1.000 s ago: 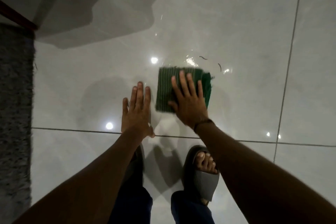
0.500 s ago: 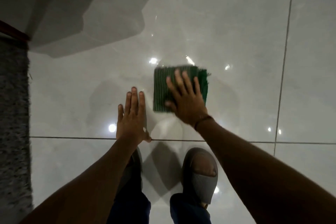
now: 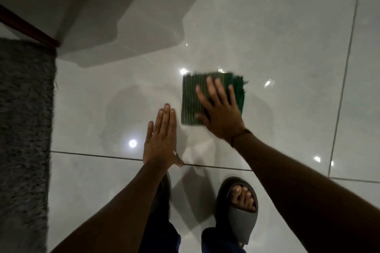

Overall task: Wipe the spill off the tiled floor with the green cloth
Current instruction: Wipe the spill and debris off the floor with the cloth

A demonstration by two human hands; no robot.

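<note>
Fingers (image 3: 211, 86) of right hand (image 3: 221, 114) are spreading flat, pressing green cloth (image 3: 191, 98) onto tiled floor (image 3: 277, 37), gripping nothing. Left hand (image 3: 161, 141) is lying flat w/ fingers together, at cloth's 7 o'clock.

The scene was dim and greyish, lit from overhead: small round lamp reflections glared on the glossy tiled floor (image 3: 267, 37), the brightest beside the left hand (image 3: 160, 141). A broad soft shadow spread across the upper left tiles. The right hand (image 3: 221, 113) and the green cloth (image 3: 191, 98) were smeared by motion blur. Grout lines bowed toward the frame edges, and the grey rug (image 3: 24, 129) looked soft and unfocused.
</note>
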